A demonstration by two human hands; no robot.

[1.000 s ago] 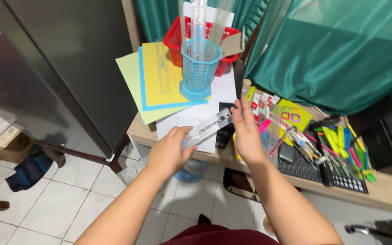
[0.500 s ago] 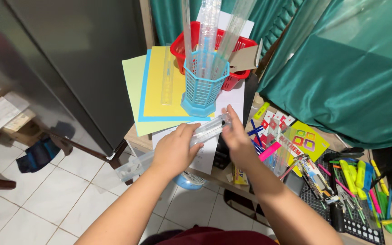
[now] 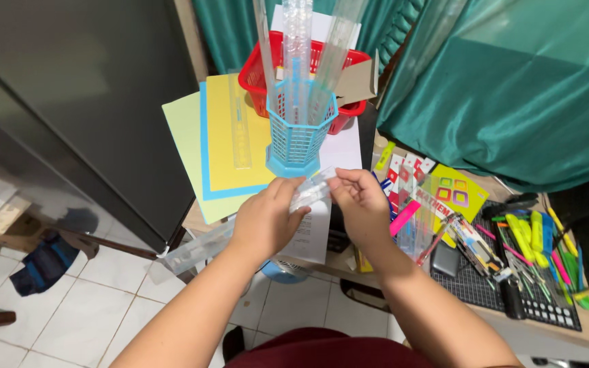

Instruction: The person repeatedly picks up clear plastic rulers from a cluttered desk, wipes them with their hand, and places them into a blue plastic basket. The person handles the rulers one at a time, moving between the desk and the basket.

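My left hand and my right hand both grip a long clear plastic ruler in a transparent sleeve. Its upper end sits between my fingertips and its lower end hangs down to the left over the floor. Just beyond my hands stands a light blue mesh holder with several tall clear rulers upright in it. The holder rests on stacked yellow and blue paper sheets, where another clear ruler lies flat.
A red basket stands behind the blue holder. To the right lie stationery packets, highlighters and pens on a black cutting mat. Green curtain hangs at right; a dark cabinet stands at left.
My hands have risen closer to the blue holder with the sleeved ruler. The right hand has slid onto the ruler's upper tip, and the view has shifted left.
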